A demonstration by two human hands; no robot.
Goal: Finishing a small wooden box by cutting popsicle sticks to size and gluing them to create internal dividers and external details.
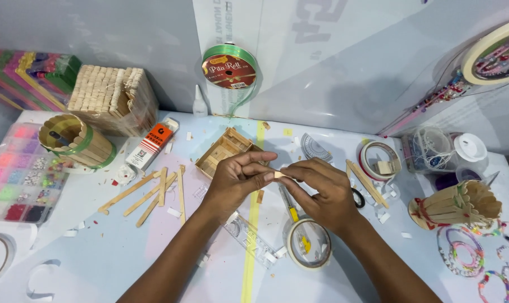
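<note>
Over a pale counter [97, 252] littered with craft scraps, against a grey wall, the left hand [234, 179] and right hand [322, 193] pinch one small wooden stick piece [278, 174] between their fingertips. Below lie a tape roll [307, 244], loose ice-cream sticks [153, 193] at left, and a bead box [18, 174].

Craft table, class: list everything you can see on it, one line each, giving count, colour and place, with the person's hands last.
Small wooden piece: one, pale, pinched between both hands.
Loose craft sticks: several, tan, left of centre.
Stick cups: two, tan, one far left, one far right.
Stick tray: one, tan, behind the hands.
Tape roll: one, cream, below the right hand.
Ribbon spool: one, green, on the wall.
Bead box: one, multicoloured, left edge.
Bracelets: several, beaded, lower right.
Left hand: one, centre.
Right hand: one, centre.
</note>
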